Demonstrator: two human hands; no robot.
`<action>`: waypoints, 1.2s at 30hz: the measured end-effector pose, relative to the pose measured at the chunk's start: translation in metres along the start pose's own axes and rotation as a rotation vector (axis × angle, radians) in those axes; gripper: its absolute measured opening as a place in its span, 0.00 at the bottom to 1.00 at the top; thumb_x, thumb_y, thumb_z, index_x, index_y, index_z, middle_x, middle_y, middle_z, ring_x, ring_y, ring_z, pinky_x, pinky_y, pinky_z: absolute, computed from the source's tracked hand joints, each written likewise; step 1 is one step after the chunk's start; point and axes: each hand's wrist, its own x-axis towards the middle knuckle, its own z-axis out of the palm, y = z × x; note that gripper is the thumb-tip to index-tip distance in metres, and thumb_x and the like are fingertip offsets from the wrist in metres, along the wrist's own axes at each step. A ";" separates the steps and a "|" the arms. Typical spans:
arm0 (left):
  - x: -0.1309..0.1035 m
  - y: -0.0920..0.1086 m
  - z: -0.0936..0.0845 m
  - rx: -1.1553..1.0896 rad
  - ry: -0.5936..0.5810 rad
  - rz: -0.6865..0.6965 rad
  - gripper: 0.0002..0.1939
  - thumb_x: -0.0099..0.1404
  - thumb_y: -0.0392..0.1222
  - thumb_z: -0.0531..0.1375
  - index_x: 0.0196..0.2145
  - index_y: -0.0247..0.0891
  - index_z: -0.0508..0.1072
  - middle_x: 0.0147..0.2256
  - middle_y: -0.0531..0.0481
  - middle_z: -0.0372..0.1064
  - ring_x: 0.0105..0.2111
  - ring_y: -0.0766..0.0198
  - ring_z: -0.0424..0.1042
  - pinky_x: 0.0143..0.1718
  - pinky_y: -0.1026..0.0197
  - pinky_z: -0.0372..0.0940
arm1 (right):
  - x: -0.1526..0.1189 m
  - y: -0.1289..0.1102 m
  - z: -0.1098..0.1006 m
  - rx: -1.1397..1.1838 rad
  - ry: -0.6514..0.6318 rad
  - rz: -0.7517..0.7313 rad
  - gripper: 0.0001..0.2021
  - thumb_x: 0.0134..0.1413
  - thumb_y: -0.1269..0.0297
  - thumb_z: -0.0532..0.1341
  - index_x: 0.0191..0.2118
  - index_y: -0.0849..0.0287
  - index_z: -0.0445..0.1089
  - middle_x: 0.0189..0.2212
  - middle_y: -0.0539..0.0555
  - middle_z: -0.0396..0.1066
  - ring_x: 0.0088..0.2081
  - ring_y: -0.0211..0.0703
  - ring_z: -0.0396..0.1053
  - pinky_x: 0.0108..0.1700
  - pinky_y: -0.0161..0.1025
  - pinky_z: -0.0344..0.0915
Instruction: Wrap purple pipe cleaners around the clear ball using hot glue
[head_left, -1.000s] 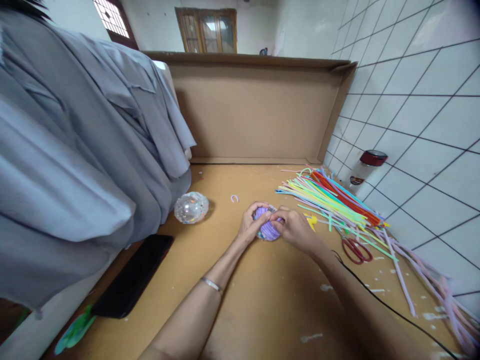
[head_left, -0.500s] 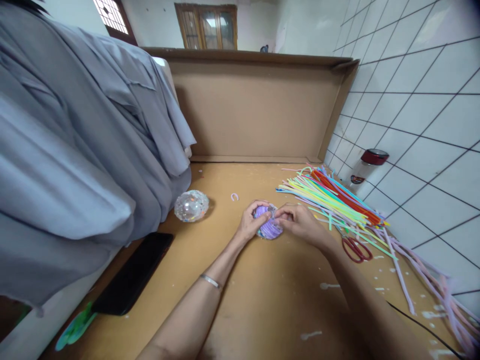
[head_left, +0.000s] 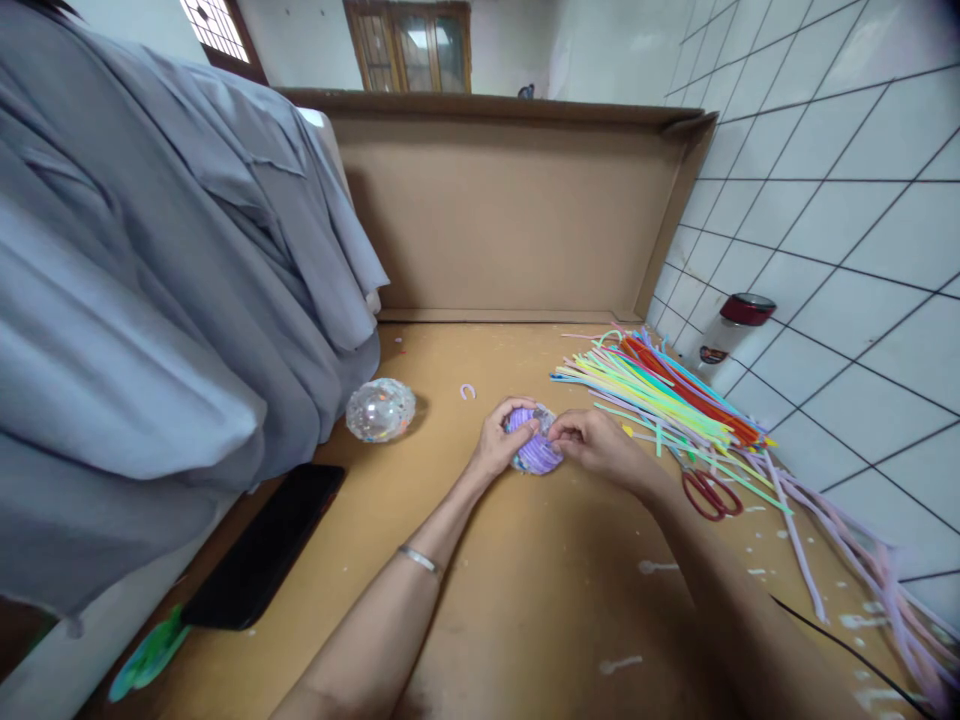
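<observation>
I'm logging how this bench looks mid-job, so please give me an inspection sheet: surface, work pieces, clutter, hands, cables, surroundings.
Surface: tan tabletop, whitish marks toward the right.
Work pieces: rounded purple-wrapped piece in hand; clear rounded piece apart, to its left.
Clutter: heap of colored fuzzy strips, red-handled scissors, small lilac curl, flat black slab.
Hands: left hand holds the purple-wrapped piece; right hand at its right edge, grip unclear.
Cables: one thin dark cord, lower right; what it connects to, not visible.
Surroundings: cardboard panel behind, grey cloth left, tiled wall and lidded jar right.
</observation>
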 end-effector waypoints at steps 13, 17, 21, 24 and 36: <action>0.001 -0.003 -0.001 -0.015 -0.002 0.030 0.14 0.55 0.45 0.63 0.37 0.35 0.74 0.44 0.43 0.73 0.47 0.56 0.71 0.53 0.54 0.63 | 0.002 0.005 0.008 0.031 -0.012 -0.024 0.08 0.44 0.75 0.55 0.27 0.60 0.70 0.23 0.49 0.67 0.25 0.35 0.60 0.31 0.33 0.53; 0.001 -0.003 0.000 -0.006 -0.001 0.018 0.14 0.55 0.45 0.63 0.38 0.35 0.74 0.44 0.42 0.72 0.47 0.56 0.71 0.53 0.53 0.63 | 0.003 0.008 0.012 0.071 0.002 0.001 0.09 0.44 0.74 0.55 0.31 0.59 0.71 0.23 0.48 0.67 0.26 0.36 0.61 0.31 0.33 0.53; 0.000 -0.001 0.000 0.006 -0.006 0.024 0.14 0.56 0.47 0.63 0.38 0.36 0.74 0.44 0.43 0.72 0.48 0.56 0.71 0.53 0.54 0.63 | 0.003 0.010 0.014 0.093 0.009 -0.019 0.10 0.46 0.72 0.55 0.34 0.59 0.72 0.24 0.49 0.67 0.27 0.37 0.61 0.31 0.33 0.53; 0.000 0.000 0.000 0.002 -0.007 0.033 0.14 0.56 0.47 0.63 0.38 0.36 0.73 0.44 0.43 0.72 0.48 0.56 0.71 0.53 0.54 0.63 | 0.003 0.011 0.015 0.099 0.011 -0.029 0.10 0.46 0.72 0.55 0.34 0.59 0.72 0.25 0.49 0.68 0.27 0.37 0.61 0.32 0.33 0.54; 0.001 -0.003 0.003 -0.027 0.048 0.017 0.18 0.54 0.48 0.65 0.41 0.38 0.70 0.42 0.45 0.71 0.44 0.58 0.71 0.49 0.56 0.64 | 0.003 0.013 0.016 0.090 0.021 -0.039 0.11 0.46 0.74 0.55 0.34 0.59 0.73 0.27 0.50 0.71 0.28 0.37 0.63 0.32 0.33 0.55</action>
